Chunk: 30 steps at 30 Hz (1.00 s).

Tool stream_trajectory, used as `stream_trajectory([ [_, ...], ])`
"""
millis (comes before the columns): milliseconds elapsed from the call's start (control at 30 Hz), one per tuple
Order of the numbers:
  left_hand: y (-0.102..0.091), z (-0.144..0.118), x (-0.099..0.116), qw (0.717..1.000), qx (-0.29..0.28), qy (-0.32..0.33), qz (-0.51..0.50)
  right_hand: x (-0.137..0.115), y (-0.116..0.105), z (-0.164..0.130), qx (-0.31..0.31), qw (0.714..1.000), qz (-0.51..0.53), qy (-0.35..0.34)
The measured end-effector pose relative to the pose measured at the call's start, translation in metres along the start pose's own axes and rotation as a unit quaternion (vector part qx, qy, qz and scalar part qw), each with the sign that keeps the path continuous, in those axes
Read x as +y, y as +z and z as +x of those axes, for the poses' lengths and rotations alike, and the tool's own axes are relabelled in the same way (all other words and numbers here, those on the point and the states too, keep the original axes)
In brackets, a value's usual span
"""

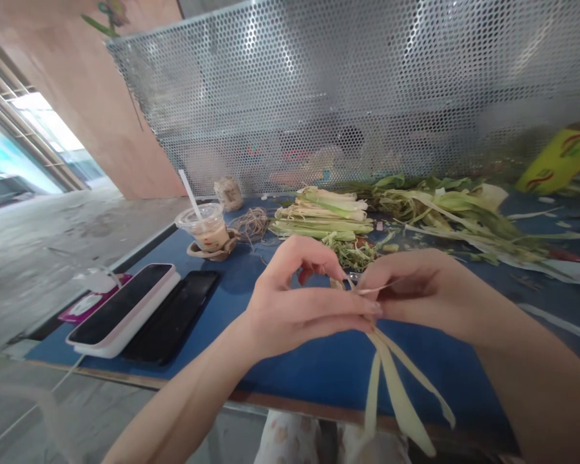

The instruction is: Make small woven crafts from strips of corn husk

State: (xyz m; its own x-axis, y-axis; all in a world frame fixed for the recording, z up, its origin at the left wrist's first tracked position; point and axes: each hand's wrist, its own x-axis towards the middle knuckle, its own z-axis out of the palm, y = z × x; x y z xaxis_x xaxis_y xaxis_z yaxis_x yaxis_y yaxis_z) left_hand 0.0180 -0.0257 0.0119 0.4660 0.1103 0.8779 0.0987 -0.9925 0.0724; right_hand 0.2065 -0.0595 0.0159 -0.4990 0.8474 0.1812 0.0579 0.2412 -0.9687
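Over the front of the blue table, my left hand (299,296) pinches a few pale corn husk strips (391,386) between its fingers. Their long ends hang below the hand, past the table edge. My right hand (415,290) is closed close beside it, fingertips touching the left ones and pinching a thin strand at the upper end of the strips. The exact grip between the fingertips is partly hidden. Behind the hands lies a stacked bundle of trimmed husks (323,216), with small green scraps (352,251) in front of it.
At left on the table (241,290) lie a pink-cased phone (125,309), a black phone (174,316) and a purple packet (91,299). A drink cup with a straw (205,225) stands near coiled twine (251,224). Loose husks (444,206) and a yellow packet (560,158) lie before a perforated metal panel (343,84).
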Motion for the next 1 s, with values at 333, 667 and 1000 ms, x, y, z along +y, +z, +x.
stream_trajectory([
  [333, 0.0018, -0.0007, -0.0024, 0.998, 0.062, 0.01, 0.031, 0.007, 0.0025, 0.0053, 0.023, 0.998, 0.052, -0.006],
  [667, -0.0002, 0.0004, -0.0028, 0.999, 0.018, 0.015, 0.028, 0.004, 0.0027, 0.0023, 0.01, 0.998, 0.054, 0.013],
  [1000, 0.0032, -0.0001, -0.0004, 0.999, -0.013, -0.022, -0.027, 0.0028, -0.0001, 0.0021, -0.005, 0.999, 0.041, 0.022],
])
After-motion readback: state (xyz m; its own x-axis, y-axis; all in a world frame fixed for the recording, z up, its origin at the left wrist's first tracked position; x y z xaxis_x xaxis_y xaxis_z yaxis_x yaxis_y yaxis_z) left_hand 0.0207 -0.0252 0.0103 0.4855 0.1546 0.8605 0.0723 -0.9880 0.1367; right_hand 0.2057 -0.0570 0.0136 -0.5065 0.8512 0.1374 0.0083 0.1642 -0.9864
